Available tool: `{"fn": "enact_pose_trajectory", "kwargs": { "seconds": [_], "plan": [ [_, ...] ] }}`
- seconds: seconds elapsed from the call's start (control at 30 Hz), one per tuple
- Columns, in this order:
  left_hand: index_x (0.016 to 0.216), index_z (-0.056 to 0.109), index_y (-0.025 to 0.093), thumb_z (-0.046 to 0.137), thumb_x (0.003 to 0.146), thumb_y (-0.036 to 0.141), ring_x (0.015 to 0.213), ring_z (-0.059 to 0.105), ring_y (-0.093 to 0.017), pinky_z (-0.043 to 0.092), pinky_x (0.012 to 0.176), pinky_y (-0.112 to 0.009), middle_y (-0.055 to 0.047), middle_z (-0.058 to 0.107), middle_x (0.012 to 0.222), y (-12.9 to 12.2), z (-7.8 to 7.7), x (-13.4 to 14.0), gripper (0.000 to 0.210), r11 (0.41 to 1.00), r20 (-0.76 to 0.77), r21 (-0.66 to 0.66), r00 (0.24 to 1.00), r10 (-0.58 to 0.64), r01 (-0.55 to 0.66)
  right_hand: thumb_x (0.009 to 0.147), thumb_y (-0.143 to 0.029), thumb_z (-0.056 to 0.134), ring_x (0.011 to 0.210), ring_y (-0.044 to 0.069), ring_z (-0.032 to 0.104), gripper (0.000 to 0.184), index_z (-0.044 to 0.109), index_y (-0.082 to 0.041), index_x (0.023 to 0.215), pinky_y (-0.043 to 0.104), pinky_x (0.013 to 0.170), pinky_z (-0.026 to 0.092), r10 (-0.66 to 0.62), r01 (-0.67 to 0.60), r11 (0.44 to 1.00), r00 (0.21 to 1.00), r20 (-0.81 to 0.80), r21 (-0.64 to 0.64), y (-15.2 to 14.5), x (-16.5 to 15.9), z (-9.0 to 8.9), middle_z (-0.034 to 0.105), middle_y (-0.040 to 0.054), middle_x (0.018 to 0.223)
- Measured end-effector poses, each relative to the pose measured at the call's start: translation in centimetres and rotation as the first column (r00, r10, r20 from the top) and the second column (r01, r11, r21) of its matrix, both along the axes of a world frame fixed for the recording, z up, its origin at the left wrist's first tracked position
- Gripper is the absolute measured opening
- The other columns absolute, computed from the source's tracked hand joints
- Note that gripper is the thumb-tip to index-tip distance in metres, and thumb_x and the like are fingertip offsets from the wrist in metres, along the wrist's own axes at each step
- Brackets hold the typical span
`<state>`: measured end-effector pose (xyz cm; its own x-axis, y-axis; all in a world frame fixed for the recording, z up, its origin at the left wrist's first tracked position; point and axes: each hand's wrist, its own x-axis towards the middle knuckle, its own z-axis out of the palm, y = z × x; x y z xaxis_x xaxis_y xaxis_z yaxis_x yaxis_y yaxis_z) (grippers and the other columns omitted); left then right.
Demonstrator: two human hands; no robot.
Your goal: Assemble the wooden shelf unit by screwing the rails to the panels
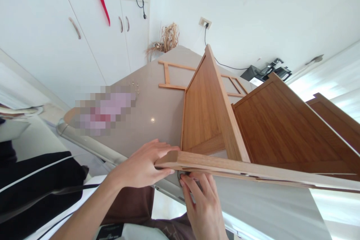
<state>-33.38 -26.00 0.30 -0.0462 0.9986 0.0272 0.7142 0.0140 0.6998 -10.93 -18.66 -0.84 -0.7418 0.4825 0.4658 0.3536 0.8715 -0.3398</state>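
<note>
The left hand (144,163) is clasping the wooden rail (222,165) at the edge of the surface (157,131); the right hand (202,197) is bunching its fingers alongside, any hold unclear. Panels (204,116) are standing against the rail, apparently joined already, while a slatted frame (167,74) is lying apart, seemingly unfitted.

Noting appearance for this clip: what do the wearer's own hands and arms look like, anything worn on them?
The left hand and right hand are ungloved, with no ring or watch visible. The left forearm shows no sleeve; the right is mostly cut off by the frame. Below them, brown clothing covers the lap.
</note>
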Motion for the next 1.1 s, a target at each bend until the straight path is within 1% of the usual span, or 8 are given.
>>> {"fn": "enact_pose_trajectory", "kwargs": {
  "seconds": [0.1,0.23,0.33,0.5,0.67,0.77,0.87,1.1],
  "plan": [
    [0.135,0.053,0.034,0.059,0.094,0.041,0.117,0.061,-0.022,0.027,0.119,-0.048,0.0,0.067,0.126,0.0,-0.2,0.0,0.042,1.0,0.036,-0.024,0.999,-0.017,0.018,0.097,-0.01,0.054,0.087,0.02,0.058,0.019,0.066,-0.022,0.104,0.035,0.078,0.048,0.016,-0.016,1.0,1.0,-0.003,-0.012,0.0,0.3,0.1,0.063,0.0055,0.095],
    [0.126,0.06,0.034,0.06,0.093,0.04,0.123,0.059,-0.024,0.026,0.121,-0.051,0.001,0.066,0.13,-0.1,-0.3,0.0,0.033,1.0,0.025,-0.024,1.0,-0.008,0.008,0.096,-0.007,0.053,0.089,0.019,0.058,0.022,0.063,-0.02,0.109,0.033,0.077,0.046,0.084,-0.084,0.996,0.996,0.039,-0.014,-0.1,1.2,-0.1,0.064,0.0055,0.099],
    [0.124,0.062,0.036,0.06,0.093,0.042,0.126,0.058,-0.024,0.026,0.122,-0.053,0.002,0.065,0.133,-0.2,-0.6,-0.1,0.032,1.0,0.014,-0.023,1.0,-0.003,0.004,0.095,-0.006,0.051,0.082,0.018,0.054,0.026,0.062,-0.019,0.114,0.033,0.073,0.045,0.074,-0.077,0.996,0.993,0.088,0.038,-0.2,1.5,0.2,0.061,0.0058,0.093],
    [0.138,0.054,0.032,0.06,0.093,0.046,0.126,0.057,-0.026,0.027,0.12,-0.052,-0.002,0.064,0.134,-0.2,-0.8,-0.1,0.047,1.0,0.023,-0.015,1.0,0.007,-0.007,0.094,-0.006,0.049,0.078,0.02,0.049,0.026,0.064,-0.018,0.112,0.033,0.07,0.044,0.037,-0.052,0.99,0.992,0.119,0.13,-0.1,0.5,0.4,0.055,0.0064,0.087],
    [0.132,0.055,0.034,0.059,0.093,0.038,0.106,0.063,-0.021,0.04,0.103,-0.038,0.002,0.069,0.117,0.2,0.1,0.0,0.039,0.999,0.037,-0.018,0.999,-0.025,0.026,0.092,-0.005,0.049,0.086,0.022,0.051,0.029,0.064,-0.018,0.112,0.035,0.075,0.043,0.048,-0.076,0.981,0.987,0.156,0.177,0.0,0.3,-0.1,0.057,0.0086,0.094],
    [0.127,0.057,0.034,0.058,0.093,0.032,0.092,0.062,-0.018,0.041,0.092,-0.033,0.005,0.07,0.105,0.4,0.6,-0.1,0.034,0.999,0.066,-0.007,0.997,-0.048,0.049,0.092,-0.007,0.049,0.083,0.021,0.052,0.029,0.064,-0.018,0.115,0.035,0.074,0.041,0.037,-0.072,0.973,0.986,0.16,0.22,0.0,0.5,-0.4,0.058,0.0085,0.094],
    [0.126,0.058,0.032,0.062,0.089,0.03,0.087,0.06,-0.018,0.039,0.085,-0.031,0.004,0.07,0.102,0.5,1.2,-0.2,0.037,0.997,0.095,0.001,0.993,-0.073,0.074,0.091,-0.006,0.05,0.086,0.023,0.054,0.028,0.064,-0.017,0.114,0.036,0.076,0.041,0.031,-0.072,0.962,0.987,0.157,0.262,-0.1,0.6,-0.5,0.061,0.0094,0.096],
    [0.12,0.06,0.029,0.058,0.09,0.02,0.081,0.058,-0.015,0.036,0.085,-0.031,0.005,0.071,0.099,0.3,1.9,-0.1,0.031,0.998,0.154,0.026,0.986,-0.063,0.06,0.093,-0.008,0.046,0.095,0.027,0.058,0.028,0.066,-0.017,0.11,0.04,0.082,0.043,0.026,-0.091,0.941,0.98,0.198,0.325,0.1,0.6,-0.3,0.064,0.0126,0.101]
  ]
}}
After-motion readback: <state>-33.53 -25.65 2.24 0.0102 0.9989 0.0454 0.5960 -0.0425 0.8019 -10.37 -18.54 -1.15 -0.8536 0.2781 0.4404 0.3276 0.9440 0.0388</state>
